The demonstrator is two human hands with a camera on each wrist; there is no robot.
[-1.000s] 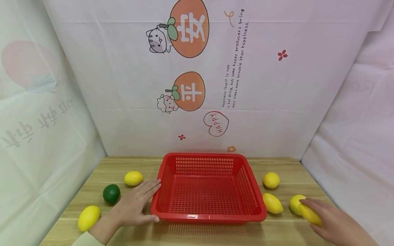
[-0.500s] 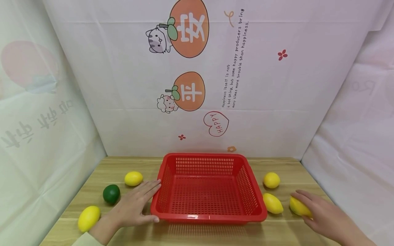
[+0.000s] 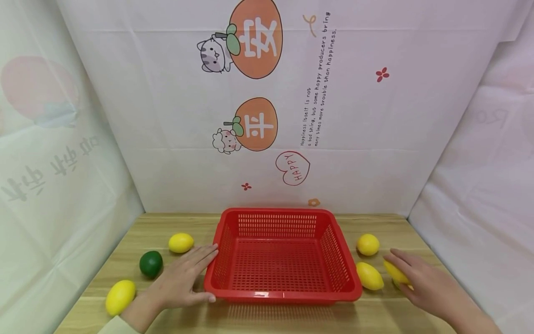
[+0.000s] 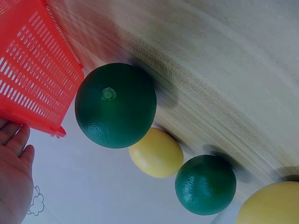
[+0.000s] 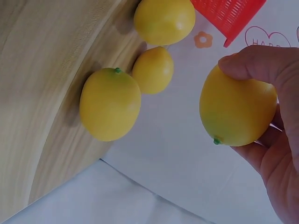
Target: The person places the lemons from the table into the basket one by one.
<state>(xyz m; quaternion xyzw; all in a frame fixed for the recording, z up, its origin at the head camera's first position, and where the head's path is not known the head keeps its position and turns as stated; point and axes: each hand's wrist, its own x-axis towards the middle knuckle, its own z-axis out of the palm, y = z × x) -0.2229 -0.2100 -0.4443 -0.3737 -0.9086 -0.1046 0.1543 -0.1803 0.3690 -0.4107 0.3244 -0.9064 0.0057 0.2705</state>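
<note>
Just now, one lemon (image 5: 236, 109) has been shifted left, nearer the basket (image 3: 308, 295), i.e. not in yet; it's pinched by R hand (image 3: 434, 285), grip closed thumb vs. fingers, off the counter (image 3: 396, 227). Basket's left rim is touched by L hand (image 3: 183, 280), fingers straight, nothing held.

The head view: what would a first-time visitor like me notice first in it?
Probably the bright red basket in the middle of the wooden table, with the left hand at its left rim. Next might come the right hand, gripping a yellow lemon on the right, and the dark green fruit on the left. Behind, two orange cartoon fruits stand out on the white backdrop.
</note>
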